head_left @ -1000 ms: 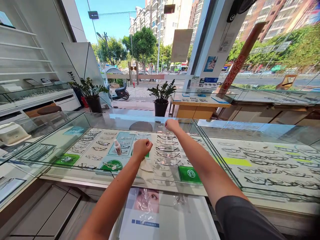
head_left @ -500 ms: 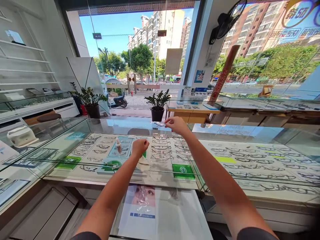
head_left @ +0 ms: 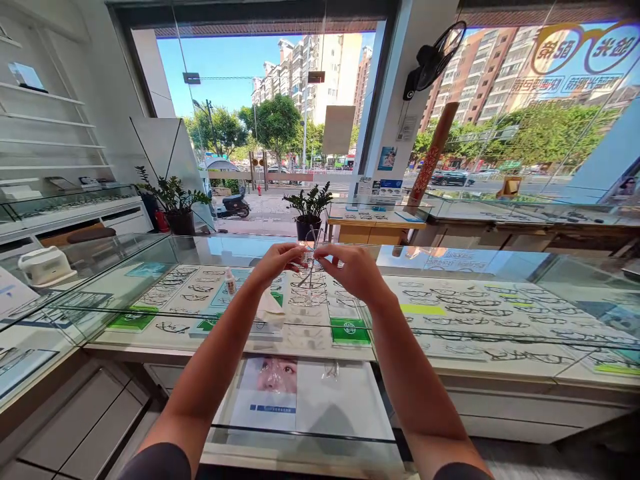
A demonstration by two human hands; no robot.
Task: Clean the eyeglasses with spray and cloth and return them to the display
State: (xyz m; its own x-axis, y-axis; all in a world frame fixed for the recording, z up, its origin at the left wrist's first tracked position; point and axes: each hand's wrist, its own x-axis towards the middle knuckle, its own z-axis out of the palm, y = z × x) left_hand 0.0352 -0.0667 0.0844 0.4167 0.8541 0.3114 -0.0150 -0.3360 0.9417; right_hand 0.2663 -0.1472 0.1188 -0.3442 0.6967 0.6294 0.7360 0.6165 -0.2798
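Both hands are raised above a glass display counter [head_left: 350, 250] and meet on a thin-framed pair of glasses [head_left: 309, 263]. My left hand [head_left: 277, 263] pinches the left side of the frame and also has a white cloth [head_left: 271, 309] hanging below it. My right hand [head_left: 351, 269] pinches the right side. The temples of the glasses hang down between the hands. A small white spray bottle [head_left: 230, 281] stands on the glass just left of my left hand.
Rows of spectacle frames [head_left: 320, 303] lie on trays under the glass, with green placards [head_left: 349, 331]. An open drawer [head_left: 305, 400] below holds a poster and plastic wrap. More glass counters run left and right. Potted plants [head_left: 307, 210] stand by the shop window.
My right hand lifted a pair of glasses from the far side of the counter and drew it back. My left hand rose with the cloth and joined it on the frame.
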